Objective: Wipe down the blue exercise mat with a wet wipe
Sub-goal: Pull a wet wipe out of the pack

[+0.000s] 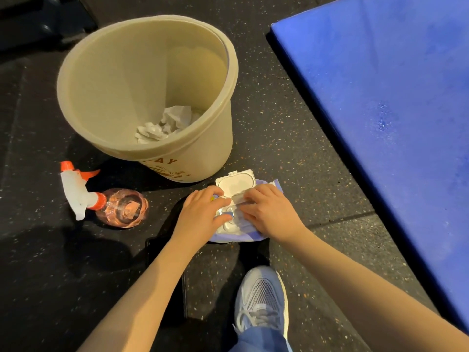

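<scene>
The blue exercise mat (393, 97) lies on the dark floor at the right, its surface speckled with damp spots. A wet wipe pack (269, 185) sits on the floor just left of the mat's edge, with its white flip lid (234, 180) standing open. My left hand (200, 214) presses flat on the pack's left side, fingers fairly straight. My right hand (271, 212) lies on the right side. Its fingertips pinch a pale strip of wet wipe (239, 199) at the opening.
A beige bucket (114, 85) holding crumpled white wipes stands just behind the pack. A spray bottle (121, 208) with pink liquid and an orange trigger lies to the left. A flat black object (154, 250) sits under my left forearm. My grey shoe (261, 298) is below the pack.
</scene>
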A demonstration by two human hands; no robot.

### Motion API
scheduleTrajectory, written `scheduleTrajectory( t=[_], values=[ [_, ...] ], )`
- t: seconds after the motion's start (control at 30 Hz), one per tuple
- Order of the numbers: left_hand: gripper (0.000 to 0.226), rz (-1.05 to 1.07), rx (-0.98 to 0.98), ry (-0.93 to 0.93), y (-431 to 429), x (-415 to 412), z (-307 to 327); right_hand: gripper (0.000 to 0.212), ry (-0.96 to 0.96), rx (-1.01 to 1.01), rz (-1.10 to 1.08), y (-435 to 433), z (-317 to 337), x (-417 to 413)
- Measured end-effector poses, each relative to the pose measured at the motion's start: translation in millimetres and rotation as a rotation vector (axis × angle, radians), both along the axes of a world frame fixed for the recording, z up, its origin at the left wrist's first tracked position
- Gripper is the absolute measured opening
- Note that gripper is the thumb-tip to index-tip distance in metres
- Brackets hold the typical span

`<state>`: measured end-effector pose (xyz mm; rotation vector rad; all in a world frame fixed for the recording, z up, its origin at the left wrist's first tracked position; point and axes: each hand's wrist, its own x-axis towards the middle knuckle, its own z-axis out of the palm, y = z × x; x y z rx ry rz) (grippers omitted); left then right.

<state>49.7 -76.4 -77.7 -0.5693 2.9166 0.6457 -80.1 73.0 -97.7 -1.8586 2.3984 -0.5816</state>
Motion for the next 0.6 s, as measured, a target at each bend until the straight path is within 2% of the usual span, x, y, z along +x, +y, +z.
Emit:
scheduleTrajectory(
  t=[0.07, 0.13, 0.27, 0.3, 0.37, 0.43, 0.5, 0.6],
  values=[
    [0.03, 0.005, 0.006, -0.012, 0.7, -0.5, 0.3, 0.027, -0.003, 0.005, 0.001, -2.0, 2.3, 2.6],
    [0.03, 0.01, 0.014, -0.024, 1.5, -0.5, 1.7, 0.028, 0.008, 0.012, 0.005, -4.4, 4.3, 4.3],
    [0.028, 0.006, 0.006, -0.028, 1.7, 0.6, 1.3, 0.013, 0.052, 0.113, 0.012, -13.2, 8.8, 8.9],
    [0.029, 0.011, 0.009, -0.031, 2.1, 0.7, 1.4, 0.024, 0.041, 0.148, 0.004, -15.2, 7.7, 11.9],
    [0.031, 0.019, 0.016, -0.022, 2.5, 0.8, 1.1, 0.037, -0.07, 0.186, -0.057, -16.0, 6.1, 15.1],
    [0.032, 0.019, 0.02, -0.005, 2.4, 1.6, 0.9, 0.04, -0.193, 0.143, -0.084, -12.3, 2.0, 14.5],
    [0.032, 0.008, 0.02, 0.008, 2.1, 2.6, -0.1, 0.034, -0.302, 0.096, -0.118, -8.1, 1.7, 13.7],
    [0.033, 0.004, 0.022, 0.013, 2.0, 3.1, -0.4, 0.01, -0.291, 0.021, -0.116, -5.3, 6.6, 12.7]
  ],
)
